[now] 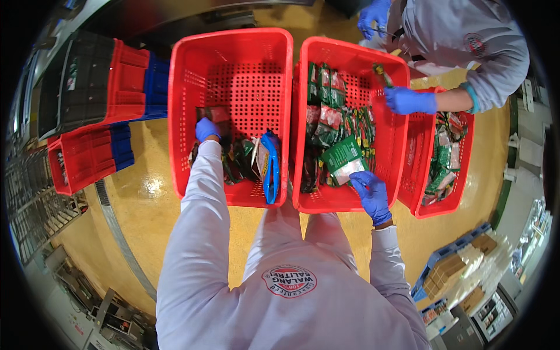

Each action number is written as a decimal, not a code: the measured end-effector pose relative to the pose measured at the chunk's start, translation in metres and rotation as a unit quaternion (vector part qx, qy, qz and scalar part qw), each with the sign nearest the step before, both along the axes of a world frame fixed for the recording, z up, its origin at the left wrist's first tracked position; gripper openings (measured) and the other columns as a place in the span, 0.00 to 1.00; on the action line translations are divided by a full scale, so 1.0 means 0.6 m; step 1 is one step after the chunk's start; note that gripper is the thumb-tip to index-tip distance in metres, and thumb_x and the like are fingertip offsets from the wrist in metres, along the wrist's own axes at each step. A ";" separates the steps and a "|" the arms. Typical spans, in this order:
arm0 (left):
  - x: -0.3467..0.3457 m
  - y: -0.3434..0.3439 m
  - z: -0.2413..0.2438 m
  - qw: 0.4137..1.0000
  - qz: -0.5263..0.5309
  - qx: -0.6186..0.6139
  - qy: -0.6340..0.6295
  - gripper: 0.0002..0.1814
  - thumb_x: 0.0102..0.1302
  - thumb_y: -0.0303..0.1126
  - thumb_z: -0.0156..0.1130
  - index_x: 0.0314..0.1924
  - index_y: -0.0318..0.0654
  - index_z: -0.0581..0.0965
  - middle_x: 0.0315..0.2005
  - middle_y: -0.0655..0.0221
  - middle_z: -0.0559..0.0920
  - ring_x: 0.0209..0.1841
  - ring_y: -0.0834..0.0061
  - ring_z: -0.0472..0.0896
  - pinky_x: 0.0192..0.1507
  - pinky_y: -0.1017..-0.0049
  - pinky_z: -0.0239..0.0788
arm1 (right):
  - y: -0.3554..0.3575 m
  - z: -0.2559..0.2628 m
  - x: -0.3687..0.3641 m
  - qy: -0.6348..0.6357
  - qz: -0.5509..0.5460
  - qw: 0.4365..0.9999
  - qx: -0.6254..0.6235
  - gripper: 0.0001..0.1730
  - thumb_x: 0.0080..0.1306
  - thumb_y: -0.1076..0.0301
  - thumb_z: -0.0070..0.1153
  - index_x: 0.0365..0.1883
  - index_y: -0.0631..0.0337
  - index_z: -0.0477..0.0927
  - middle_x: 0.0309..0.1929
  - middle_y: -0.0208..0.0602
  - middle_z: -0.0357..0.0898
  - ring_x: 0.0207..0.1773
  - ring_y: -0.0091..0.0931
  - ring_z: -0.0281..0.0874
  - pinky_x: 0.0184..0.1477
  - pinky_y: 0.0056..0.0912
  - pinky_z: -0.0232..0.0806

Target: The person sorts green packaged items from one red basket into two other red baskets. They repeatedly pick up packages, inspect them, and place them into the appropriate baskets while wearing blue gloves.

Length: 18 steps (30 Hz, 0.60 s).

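Note:
My left hand [207, 130], in a blue glove, reaches into the left red plastic crate [231, 37] and closes on the near edge of a dark, clear-windowed packet [217, 114]. Its fingertips are partly hidden. Below it in that crate lie dark packets [238, 159] and a blue-edged plastic pouch [271, 168] standing against the right wall. My gloved right hand [372, 197] pinches the lower corner of a green and clear food packet [343, 159] over the right red crate [350, 205]. Green packets [329, 120] stand in rows in that crate.
Across the right crate, a co-worker's gloved hand [411, 100] holds a slim green packet [381, 74]; their other hand [374, 17] holds a dark tool. Another red crate [463, 175] with packets stands at right. Stacked crates [127, 83] stand at left; a blue pallet [424, 275] holds cartons.

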<state>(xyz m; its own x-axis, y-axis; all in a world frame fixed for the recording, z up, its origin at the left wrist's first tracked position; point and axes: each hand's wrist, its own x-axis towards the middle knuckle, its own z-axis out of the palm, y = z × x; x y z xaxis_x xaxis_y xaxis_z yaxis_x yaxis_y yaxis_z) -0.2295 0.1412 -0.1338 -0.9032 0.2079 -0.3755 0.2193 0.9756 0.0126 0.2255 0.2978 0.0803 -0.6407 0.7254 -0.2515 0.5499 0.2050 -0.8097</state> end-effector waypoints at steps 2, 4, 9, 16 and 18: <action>-0.016 -0.014 -0.011 1.000 -0.007 0.002 0.014 0.10 0.60 0.35 0.59 0.37 0.37 0.80 0.35 0.52 0.82 0.39 0.51 0.81 0.40 0.59 0.75 | -0.002 -0.001 0.002 -0.006 -0.010 1.000 -0.001 0.07 0.59 0.71 0.57 0.35 0.63 0.79 0.34 0.42 0.79 0.35 0.35 0.78 0.39 0.31 0.69; -0.029 0.003 0.023 0.999 -0.034 -0.004 -0.012 0.11 0.60 0.34 0.58 0.41 0.40 0.78 0.42 0.55 0.80 0.46 0.54 0.79 0.44 0.59 0.72 | -0.002 -0.005 -0.007 -0.008 -0.021 1.000 -0.012 0.07 0.59 0.71 0.57 0.36 0.63 0.79 0.34 0.42 0.79 0.34 0.34 0.78 0.38 0.31 0.69; 0.010 0.038 0.036 0.900 -0.429 -0.013 0.074 0.22 0.58 0.34 0.52 0.55 0.49 0.69 0.66 0.65 0.56 0.69 0.61 0.50 0.65 0.48 0.42 | 0.006 0.005 -0.049 -0.007 -0.025 0.999 -0.039 0.07 0.59 0.72 0.57 0.36 0.64 0.78 0.34 0.43 0.79 0.34 0.33 0.78 0.38 0.31 0.69; 0.041 0.050 -0.105 0.703 -0.578 -0.413 0.037 0.28 0.65 0.41 0.43 0.66 0.49 0.60 0.68 0.66 0.55 0.71 0.59 0.47 0.65 0.41 0.31 | -0.008 -0.025 -0.040 -0.032 -0.003 0.999 0.010 0.08 0.57 0.75 0.59 0.36 0.62 0.79 0.35 0.42 0.79 0.37 0.35 0.78 0.40 0.31 0.69; 0.038 0.048 -0.124 0.716 -0.572 -0.398 0.038 0.27 0.65 0.43 0.42 0.65 0.50 0.62 0.67 0.66 0.57 0.70 0.59 0.48 0.64 0.39 0.31 | -0.009 -0.030 -0.032 -0.050 -0.007 0.999 -0.013 0.08 0.56 0.74 0.60 0.36 0.60 0.78 0.35 0.42 0.79 0.37 0.35 0.78 0.41 0.31 0.69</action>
